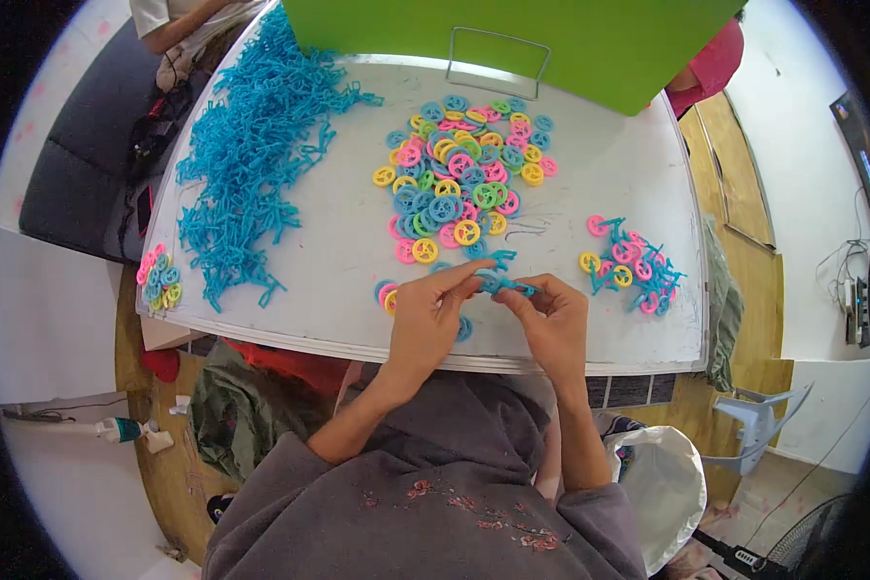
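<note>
Near the table's front edge, my left hand [425, 317] pinches a small blue spoked plastic wheel [491, 281]. Close beside it, my right hand [553, 324] is closed with thumb and forefinger on a thin blue plastic piece [525, 288] that meets the wheel. Whether the two are joined I cannot tell. Just beyond my fingers lies a pile of wheels [467, 232] in blue, pink, yellow and green. A few more wheels [389, 296] rest beside and under my left hand. To the right sits a smaller heap of wheels with blue pieces attached [636, 266].
A large tangled heap of blue plastic pieces [242, 164] covers the table's left side. Several wheels [159, 278] lie at its left corner. A green board [377, 39] with a wire stand rises at the back. A white sack [672, 483] stands below, right. Two other people are partly visible.
</note>
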A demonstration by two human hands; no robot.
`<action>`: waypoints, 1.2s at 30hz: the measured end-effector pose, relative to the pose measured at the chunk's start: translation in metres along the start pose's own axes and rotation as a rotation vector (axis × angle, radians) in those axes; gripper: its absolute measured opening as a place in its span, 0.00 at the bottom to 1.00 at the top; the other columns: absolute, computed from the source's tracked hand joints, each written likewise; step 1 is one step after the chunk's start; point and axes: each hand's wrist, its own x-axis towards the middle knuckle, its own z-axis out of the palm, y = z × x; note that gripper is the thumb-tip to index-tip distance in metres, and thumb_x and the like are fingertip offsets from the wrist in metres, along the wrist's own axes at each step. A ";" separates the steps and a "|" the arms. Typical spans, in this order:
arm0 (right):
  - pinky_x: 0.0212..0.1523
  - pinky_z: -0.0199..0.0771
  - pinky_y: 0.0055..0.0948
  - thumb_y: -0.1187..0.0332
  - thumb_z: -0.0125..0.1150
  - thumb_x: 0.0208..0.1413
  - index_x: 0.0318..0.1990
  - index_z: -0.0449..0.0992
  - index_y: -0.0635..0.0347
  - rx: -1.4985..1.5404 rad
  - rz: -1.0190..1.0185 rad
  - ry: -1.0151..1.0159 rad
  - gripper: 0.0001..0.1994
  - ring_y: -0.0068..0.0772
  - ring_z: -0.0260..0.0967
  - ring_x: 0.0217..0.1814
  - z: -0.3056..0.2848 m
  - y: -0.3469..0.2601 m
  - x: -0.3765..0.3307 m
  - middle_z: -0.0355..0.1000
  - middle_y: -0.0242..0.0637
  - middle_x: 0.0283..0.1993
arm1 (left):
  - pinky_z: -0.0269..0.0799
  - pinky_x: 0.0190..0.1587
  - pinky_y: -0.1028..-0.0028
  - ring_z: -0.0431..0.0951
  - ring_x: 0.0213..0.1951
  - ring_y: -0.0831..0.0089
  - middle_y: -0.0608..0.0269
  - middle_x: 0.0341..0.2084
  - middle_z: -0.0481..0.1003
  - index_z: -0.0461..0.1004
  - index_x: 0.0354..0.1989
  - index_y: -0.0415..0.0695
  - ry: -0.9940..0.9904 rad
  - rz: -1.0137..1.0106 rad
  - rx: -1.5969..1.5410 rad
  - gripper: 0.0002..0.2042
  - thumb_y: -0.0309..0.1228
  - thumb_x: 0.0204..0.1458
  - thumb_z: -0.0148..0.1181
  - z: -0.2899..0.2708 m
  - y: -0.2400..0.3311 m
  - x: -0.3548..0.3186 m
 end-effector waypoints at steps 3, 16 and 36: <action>0.36 0.72 0.20 0.74 0.66 0.51 0.35 0.78 0.69 0.095 -0.045 -0.005 0.07 0.20 0.73 0.32 0.002 0.001 0.002 0.78 0.37 0.31 | 0.72 0.39 0.76 0.76 0.34 0.77 0.61 0.33 0.79 0.76 0.48 0.39 0.036 0.067 -0.026 0.12 0.22 0.58 0.51 0.000 -0.001 -0.001; 0.41 0.74 0.22 0.72 0.59 0.58 0.44 0.73 0.71 0.502 0.136 -0.183 0.11 0.26 0.76 0.38 0.003 0.012 0.007 0.78 0.44 0.36 | 0.72 0.37 0.73 0.79 0.33 0.67 0.55 0.31 0.78 0.77 0.40 0.39 0.266 0.319 0.215 0.12 0.15 0.50 0.53 0.011 -0.003 0.001; 0.48 0.69 0.26 0.75 0.57 0.58 0.50 0.69 0.67 0.254 -0.236 0.091 0.14 0.25 0.70 0.43 0.016 0.005 -0.011 0.73 0.36 0.41 | 0.72 0.38 0.68 0.77 0.36 0.62 0.59 0.33 0.76 0.77 0.39 0.40 0.375 0.676 0.379 0.16 0.13 0.40 0.59 0.001 -0.012 -0.005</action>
